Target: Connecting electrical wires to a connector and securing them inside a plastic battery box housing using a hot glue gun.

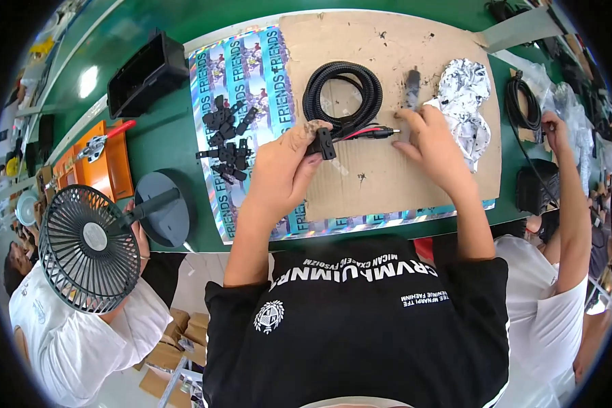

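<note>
My left hand (287,160) is closed on a small black plastic block (326,144), with dark smudges on the fingers. Beside that block, a black plug end (377,132) with a pale tip and a red wire points right. It belongs to a coiled black corrugated cable (313,102) lying on the cardboard. My right hand (432,139) is just past the tip, thumb and forefinger apart, with nothing clearly held between them. Beyond its fingers lies a dark elongated thing (413,81) in a black smear. A crumpled, black-stained white cloth or paper (464,88) lies to its right.
Several small black clips (228,160) lie on the patterned sheet (217,211) at left. Further left are a black bin (146,75), an orange tray (109,163) and a desk fan (92,238). Co-workers sit on both sides; one reaches toward another coiled cable (523,102).
</note>
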`<state>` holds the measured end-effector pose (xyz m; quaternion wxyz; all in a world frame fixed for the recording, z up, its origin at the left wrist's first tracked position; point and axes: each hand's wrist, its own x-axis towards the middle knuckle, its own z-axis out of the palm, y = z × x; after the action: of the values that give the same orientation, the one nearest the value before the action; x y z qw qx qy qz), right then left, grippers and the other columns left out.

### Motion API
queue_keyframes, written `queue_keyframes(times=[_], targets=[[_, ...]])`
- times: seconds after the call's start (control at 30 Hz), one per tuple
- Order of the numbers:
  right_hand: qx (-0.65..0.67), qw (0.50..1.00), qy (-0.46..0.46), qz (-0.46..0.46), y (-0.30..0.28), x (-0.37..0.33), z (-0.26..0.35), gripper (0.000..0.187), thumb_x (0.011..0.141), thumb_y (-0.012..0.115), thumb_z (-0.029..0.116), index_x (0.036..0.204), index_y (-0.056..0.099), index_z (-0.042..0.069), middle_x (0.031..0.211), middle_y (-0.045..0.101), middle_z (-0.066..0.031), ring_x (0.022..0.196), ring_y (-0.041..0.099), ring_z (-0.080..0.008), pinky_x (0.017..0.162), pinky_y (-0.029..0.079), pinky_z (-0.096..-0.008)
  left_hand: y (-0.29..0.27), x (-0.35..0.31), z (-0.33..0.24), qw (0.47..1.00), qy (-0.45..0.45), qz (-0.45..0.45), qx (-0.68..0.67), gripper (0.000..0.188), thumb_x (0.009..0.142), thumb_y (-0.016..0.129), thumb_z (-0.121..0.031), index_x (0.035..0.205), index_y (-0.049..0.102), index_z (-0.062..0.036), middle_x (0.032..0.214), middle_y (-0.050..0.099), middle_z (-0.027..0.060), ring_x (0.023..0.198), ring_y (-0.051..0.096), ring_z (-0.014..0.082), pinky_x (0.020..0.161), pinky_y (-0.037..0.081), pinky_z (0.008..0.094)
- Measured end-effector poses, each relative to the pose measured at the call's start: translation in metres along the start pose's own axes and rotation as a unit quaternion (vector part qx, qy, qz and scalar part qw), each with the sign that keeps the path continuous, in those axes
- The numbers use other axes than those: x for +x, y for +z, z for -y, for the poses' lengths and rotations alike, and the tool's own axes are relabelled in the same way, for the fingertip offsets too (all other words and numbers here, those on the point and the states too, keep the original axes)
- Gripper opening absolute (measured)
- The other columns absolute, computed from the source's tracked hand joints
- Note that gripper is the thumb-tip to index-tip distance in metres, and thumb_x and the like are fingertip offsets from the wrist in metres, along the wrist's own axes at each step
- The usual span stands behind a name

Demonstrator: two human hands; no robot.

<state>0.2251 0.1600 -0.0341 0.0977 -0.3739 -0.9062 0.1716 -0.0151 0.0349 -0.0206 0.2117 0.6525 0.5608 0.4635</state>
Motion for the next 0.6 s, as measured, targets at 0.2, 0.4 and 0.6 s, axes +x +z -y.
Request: queue_keyframes(times=[0.2,0.4,0.6], targets=[[0.375,0.927,0.03,-0.015,-0.026,-0.03,-0.009,0.046,0.087,0.045,0.043,0.111,0.056,0.005,0.106,0.056,-0.0158,0.087,0.054,-0.0243,0.071,0.045,-0.0361,0.001,-0.002,-0.01,0.999,-0.008,0.003,0.045,0.035,0.081,0.051,-0.001,0.115,0.056,0.0009,0.099,0.065,0.0144,0.064,0.06,0.0221,0.061,0.049,0.0286],[0.422,0.878,-0.081,-0.212,-0.051,-0.079,0.049,0.069,0.093,0.02,0.049,0.048,0.048,0.005,0.074,0.059,-0.0286,0.055,0.055,-0.0297,0.052,0.045,-0.0425,0.01,0.004,-0.013,0.997,0.049,-0.042,0.049,0.045,0.07,0.069,0.001,0.114,0.058,0.0012,0.085,0.059,0.0144,0.064,0.059,0.0275,0.055,0.048,0.0329],[0.436,0.868,-0.189,-0.147,-0.045,-0.055,0.066,0.066,0.099,0.016,0.047,0.066,0.057,0.007,0.053,0.042,-0.0091,0.038,0.037,-0.0181,0.035,0.026,-0.0291,0.018,0.003,-0.016,0.996,0.059,-0.047,0.056,0.046,0.069,0.072,-0.001,0.113,0.06,0.0006,0.081,0.057,0.0117,0.06,0.057,0.0251,0.053,0.046,0.0334]])
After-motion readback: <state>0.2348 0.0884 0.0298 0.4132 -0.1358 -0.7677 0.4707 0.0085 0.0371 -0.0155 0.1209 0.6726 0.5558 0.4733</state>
